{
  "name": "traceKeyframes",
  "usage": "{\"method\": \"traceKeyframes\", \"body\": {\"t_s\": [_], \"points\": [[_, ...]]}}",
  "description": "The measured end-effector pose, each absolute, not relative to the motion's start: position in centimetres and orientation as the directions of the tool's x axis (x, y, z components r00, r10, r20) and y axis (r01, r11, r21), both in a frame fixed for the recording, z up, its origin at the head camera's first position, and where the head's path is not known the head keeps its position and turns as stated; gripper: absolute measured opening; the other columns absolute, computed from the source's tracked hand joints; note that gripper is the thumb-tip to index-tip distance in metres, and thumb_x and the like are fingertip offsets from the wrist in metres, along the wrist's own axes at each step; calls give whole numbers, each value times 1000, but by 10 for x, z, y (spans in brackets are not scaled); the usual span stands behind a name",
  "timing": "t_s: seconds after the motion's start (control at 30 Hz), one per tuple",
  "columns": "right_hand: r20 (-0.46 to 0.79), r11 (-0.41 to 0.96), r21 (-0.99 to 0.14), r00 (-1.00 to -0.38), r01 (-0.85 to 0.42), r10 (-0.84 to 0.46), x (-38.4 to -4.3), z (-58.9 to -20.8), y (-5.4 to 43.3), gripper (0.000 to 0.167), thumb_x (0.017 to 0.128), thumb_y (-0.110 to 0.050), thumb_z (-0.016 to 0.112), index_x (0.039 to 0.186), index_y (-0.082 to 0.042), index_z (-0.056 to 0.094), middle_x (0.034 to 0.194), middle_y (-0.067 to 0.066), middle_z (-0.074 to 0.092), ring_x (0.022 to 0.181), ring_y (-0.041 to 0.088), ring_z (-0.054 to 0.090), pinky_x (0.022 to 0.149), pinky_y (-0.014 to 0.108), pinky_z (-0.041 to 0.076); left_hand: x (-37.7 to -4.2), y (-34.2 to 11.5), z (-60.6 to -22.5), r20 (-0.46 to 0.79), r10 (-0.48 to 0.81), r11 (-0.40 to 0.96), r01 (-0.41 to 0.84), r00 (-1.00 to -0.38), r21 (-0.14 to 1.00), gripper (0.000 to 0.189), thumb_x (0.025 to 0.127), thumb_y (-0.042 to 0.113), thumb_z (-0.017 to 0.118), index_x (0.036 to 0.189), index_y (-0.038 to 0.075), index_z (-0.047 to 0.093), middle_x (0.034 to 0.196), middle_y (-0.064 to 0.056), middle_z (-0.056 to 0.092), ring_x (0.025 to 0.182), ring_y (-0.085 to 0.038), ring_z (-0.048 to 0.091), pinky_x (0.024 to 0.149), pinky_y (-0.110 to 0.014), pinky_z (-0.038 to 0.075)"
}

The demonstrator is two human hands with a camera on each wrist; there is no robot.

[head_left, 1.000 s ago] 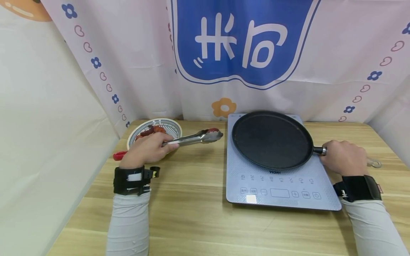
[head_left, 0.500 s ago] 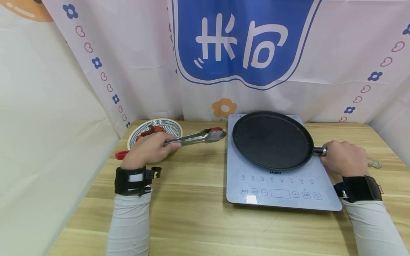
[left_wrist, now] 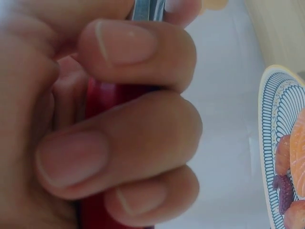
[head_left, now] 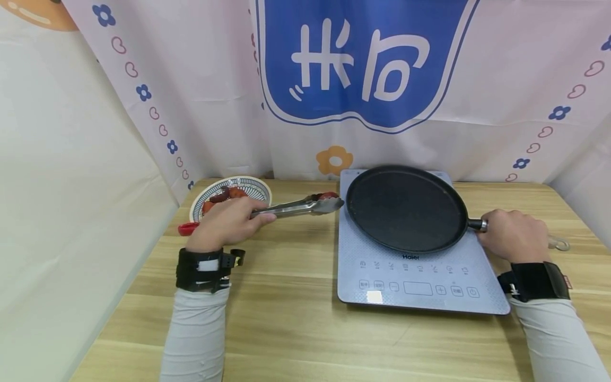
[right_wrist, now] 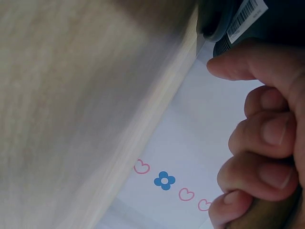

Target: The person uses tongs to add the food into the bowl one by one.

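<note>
My left hand [head_left: 229, 225] grips metal tongs [head_left: 288, 209] with a red handle [left_wrist: 114, 98], the fingers curled round it in the left wrist view. A small red piece of food [head_left: 328, 196] sits between the tong tips, which overlap the left edge of the induction cooker [head_left: 420, 289]. On the cooker lies a flat black pan [head_left: 406, 209] with a bare cooking surface. My right hand [head_left: 515, 236] holds the pan's handle [head_left: 476, 225], thumb along it and fingers wrapped round in the right wrist view. Most of the handle is hidden by the hand.
Behind the left hand stands a patterned plate [head_left: 260, 188] with food on it, among it an orange salmon slice [left_wrist: 299, 152] and a dark purple tentacle piece [left_wrist: 285, 193]. A printed cloth [head_left: 215, 106] hangs along the back edge of the wooden table [head_left: 286, 318].
My left hand has moved slightly right, bringing the tongs and the red piece from left of the cooker to its edge. The right hand and the pan stay put.
</note>
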State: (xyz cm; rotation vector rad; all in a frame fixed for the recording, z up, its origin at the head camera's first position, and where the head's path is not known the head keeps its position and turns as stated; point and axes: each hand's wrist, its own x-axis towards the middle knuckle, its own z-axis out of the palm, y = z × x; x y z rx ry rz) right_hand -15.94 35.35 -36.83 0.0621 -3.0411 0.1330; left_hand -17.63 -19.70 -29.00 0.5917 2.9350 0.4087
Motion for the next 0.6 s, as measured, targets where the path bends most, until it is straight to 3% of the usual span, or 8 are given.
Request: {"method": "traceKeyframes", "body": {"t_s": [0.2, 0.6], "points": [[98, 995, -85, -994, -47, -39, -160, -368, 353, 21, 88, -17, 72, 69, -13, 64, 57, 1, 49, 55, 25, 46, 48, 37, 30, -176, -192, -289, -76, 386, 893, 352, -919, 279, 28, 106, 44, 63, 110, 18, 73, 76, 2, 55, 69, -17, 52, 62, -31, 39], [105, 996, -81, -994, -44, -36, -160, -369, 354, 22, 88, -16, 72, 68, -13, 63, 56, 1, 48, 55, 26, 46, 48, 37, 30, -176, -184, -290, -28, 403, 892, 385, -915, 238, 28, 105, 47, 63, 99, 20, 68, 71, 3, 49, 66, -16, 50, 59, -31, 37]]}}
